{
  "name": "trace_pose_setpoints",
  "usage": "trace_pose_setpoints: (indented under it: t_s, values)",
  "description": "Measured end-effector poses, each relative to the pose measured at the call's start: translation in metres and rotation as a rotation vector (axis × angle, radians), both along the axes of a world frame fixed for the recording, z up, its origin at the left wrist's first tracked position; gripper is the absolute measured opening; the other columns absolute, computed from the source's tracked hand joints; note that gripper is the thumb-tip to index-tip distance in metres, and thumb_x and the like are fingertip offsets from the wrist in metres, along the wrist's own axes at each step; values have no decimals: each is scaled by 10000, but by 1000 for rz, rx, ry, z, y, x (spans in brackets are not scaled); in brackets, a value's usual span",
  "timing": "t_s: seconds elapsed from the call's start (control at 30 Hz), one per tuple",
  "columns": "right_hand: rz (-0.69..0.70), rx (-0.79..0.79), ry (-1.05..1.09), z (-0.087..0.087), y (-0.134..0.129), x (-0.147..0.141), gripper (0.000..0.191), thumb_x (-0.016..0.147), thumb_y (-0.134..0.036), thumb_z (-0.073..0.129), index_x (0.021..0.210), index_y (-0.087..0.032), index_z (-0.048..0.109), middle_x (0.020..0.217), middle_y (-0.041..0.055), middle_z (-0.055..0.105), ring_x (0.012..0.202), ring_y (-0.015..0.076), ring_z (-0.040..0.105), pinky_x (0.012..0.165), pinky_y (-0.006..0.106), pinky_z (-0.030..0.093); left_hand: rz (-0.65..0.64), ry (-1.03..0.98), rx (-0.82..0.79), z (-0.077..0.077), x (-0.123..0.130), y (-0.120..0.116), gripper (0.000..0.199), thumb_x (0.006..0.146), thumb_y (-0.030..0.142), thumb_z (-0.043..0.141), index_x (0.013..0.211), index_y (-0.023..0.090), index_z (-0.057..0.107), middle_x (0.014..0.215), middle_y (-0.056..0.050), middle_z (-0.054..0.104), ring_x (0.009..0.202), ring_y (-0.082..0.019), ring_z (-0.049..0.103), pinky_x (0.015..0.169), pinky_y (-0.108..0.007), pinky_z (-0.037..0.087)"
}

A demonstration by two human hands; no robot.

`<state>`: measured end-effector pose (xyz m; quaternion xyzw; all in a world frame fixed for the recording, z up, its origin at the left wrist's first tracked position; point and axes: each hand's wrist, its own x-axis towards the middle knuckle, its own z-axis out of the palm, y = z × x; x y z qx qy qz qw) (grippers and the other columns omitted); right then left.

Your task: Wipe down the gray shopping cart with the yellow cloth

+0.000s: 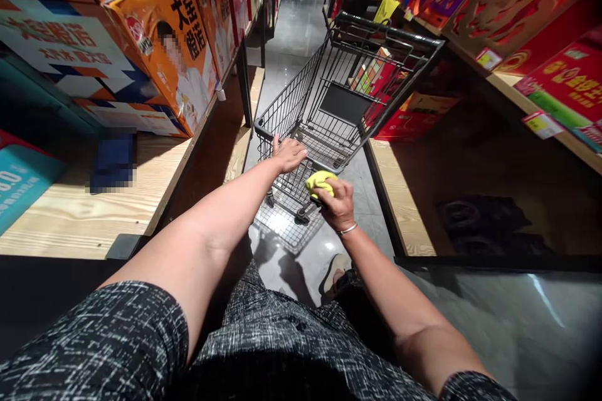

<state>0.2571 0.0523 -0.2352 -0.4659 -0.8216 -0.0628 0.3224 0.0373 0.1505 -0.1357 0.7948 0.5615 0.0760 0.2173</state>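
Observation:
A black wire shopping cart (pixel 345 104) stands in the aisle in front of me, its handle at the far right end. My left hand (pixel 288 155) lies over the cart's near rim with its fingers stretched out and nothing held in them. To the right of it, my right hand (pixel 337 203) is wrapped round a bunched yellow-green cloth (pixel 322 183), close to the near corner of the cart. Something dark shows under the cloth, too small to make out.
Orange boxes (pixel 164 53) stand on the wooden shelf (pixel 155 156) at the left, with a dark blue item (pixel 114 160) below them. Shelves with red gift boxes (pixel 559 84) line the right. Shiny floor (pixel 297 12) runs down the aisle.

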Motion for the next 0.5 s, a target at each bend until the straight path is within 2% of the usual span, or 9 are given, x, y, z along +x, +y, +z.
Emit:
trace_pose_setpoints:
  t_s: [0.1,0.17,0.27,0.37,0.5]
  values:
    - [-55,84,-3,44,12,-3,371,898,-186,671,1216,-356,761,1348,78,624,1231,321,457,1068,502,448,-19,-24,0,2,0,-3,520,1067,435,249,1327,303,679,1434,-68,566,1480,-289,331,1262,-626,-133]
    - [-42,57,-49,58,20,-2,383,903,-148,639,1211,-340,763,1347,79,637,1183,309,478,1024,487,474,-32,-31,-8,3,0,-5,516,1065,453,257,1319,321,686,1436,-55,570,1485,-289,323,1259,-627,-142]
    - [52,-14,-97,63,29,17,311,901,-162,644,1134,-312,785,1284,80,671,1116,281,522,976,462,501,-28,-29,-25,3,-2,-5,555,1069,503,234,1254,286,709,1417,-64,590,1494,-287,317,1263,-615,-137]
    - [123,-73,-56,65,44,51,258,908,-226,647,1123,-250,787,1257,122,673,1124,287,556,972,466,494,-20,-25,-26,3,-1,-3,585,1066,553,228,1232,275,715,1406,-75,600,1504,-292,315,1254,-634,-138]
    - [0,-127,-9,76,87,89,330,871,-174,580,1131,-202,780,1248,152,664,1108,291,562,959,476,477,-22,-3,-41,7,0,0,580,1058,571,253,1279,291,711,1456,-75,577,1532,-297,284,1245,-645,-155]
